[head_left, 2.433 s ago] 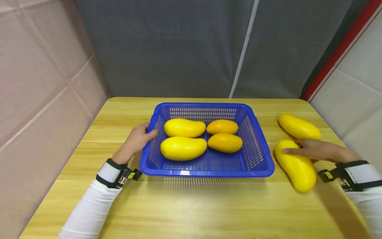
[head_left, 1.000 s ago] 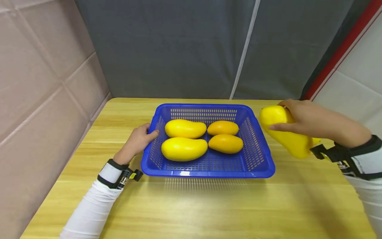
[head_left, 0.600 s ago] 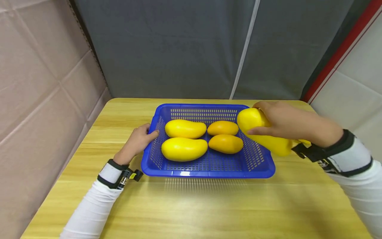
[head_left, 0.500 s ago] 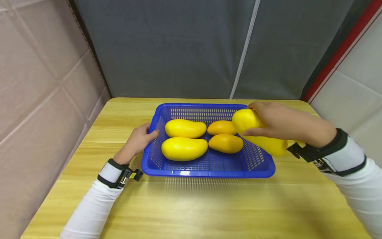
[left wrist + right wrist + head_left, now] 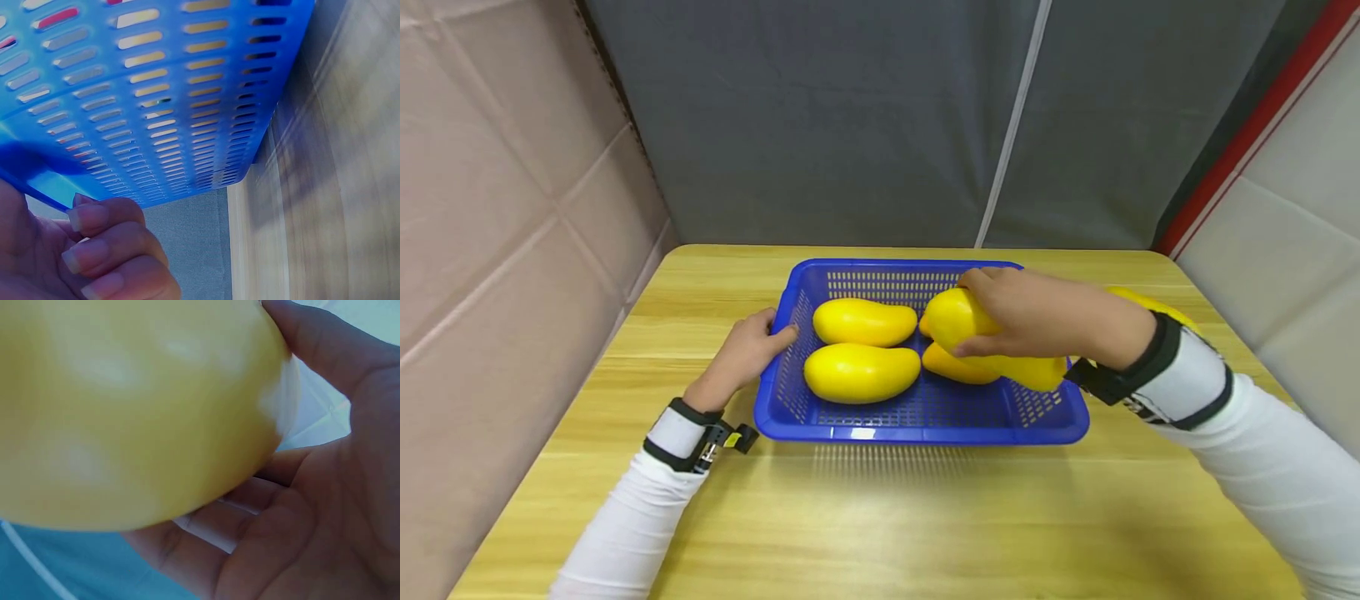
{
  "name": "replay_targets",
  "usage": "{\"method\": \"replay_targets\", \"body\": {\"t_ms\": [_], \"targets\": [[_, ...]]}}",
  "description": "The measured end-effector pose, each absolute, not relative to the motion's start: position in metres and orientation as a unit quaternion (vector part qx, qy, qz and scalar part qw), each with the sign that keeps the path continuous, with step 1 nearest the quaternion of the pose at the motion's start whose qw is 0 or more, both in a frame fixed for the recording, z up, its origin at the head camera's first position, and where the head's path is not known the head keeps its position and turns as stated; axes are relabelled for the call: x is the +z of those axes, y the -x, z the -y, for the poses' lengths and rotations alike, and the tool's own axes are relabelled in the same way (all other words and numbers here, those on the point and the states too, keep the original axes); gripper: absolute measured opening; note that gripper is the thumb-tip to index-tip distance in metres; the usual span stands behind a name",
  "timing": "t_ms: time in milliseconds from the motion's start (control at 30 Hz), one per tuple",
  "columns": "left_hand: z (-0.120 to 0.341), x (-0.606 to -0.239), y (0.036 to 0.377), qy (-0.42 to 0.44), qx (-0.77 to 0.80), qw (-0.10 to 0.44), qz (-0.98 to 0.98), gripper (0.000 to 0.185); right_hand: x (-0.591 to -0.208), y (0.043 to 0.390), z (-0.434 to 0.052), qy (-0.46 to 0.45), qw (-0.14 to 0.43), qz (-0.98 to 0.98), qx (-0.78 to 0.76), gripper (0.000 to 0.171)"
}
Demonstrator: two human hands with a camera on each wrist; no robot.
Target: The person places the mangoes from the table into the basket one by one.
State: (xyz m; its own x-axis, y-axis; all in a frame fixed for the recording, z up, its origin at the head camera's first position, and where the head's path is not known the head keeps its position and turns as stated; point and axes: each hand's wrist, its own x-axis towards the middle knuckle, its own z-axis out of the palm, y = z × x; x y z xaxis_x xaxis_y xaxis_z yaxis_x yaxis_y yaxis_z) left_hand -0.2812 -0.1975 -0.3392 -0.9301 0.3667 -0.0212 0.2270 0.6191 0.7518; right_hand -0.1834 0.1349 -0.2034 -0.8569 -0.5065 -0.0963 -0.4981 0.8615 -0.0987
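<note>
A blue slotted basket point(image 5: 925, 435) stands mid-table with two yellow mangoes point(image 5: 863, 322) point(image 5: 859, 372) in its left half. My right hand point(image 5: 1003, 312) grips a large yellow mango point(image 5: 951, 321) over the basket's right half, just above an orange mango point(image 5: 951, 368); a second orange one behind it is almost hidden. In the right wrist view the held mango point(image 5: 125, 406) fills the frame, with my fingers point(image 5: 312, 487) curled round it. My left hand point(image 5: 747, 348) holds the basket's left rim, thumb on the edge. The left wrist view shows its fingers point(image 5: 94, 250) curled beside the basket wall point(image 5: 156, 94).
One more yellow mango point(image 5: 1150, 302) lies on the wooden table point(image 5: 880, 517) at the right, mostly hidden behind my right forearm. A padded wall stands close on the left, a grey curtain behind, and a pale wall on the right.
My right hand picked the near mango up off the table at the right and carried it left, over the basket's rim to above the orange mangoes. The left hand and basket stayed still.
</note>
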Motion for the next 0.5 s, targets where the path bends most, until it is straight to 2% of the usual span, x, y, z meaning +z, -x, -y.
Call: {"method": "replay_targets", "body": {"t_ms": [500], "targets": [[0.194, -0.339, 0.282, -0.172, 0.401, 0.082, -0.896, 0.036, -0.220, 0.189, -0.088, 0.351, 0.049, -0.935, -0.003, 0.062]]}}
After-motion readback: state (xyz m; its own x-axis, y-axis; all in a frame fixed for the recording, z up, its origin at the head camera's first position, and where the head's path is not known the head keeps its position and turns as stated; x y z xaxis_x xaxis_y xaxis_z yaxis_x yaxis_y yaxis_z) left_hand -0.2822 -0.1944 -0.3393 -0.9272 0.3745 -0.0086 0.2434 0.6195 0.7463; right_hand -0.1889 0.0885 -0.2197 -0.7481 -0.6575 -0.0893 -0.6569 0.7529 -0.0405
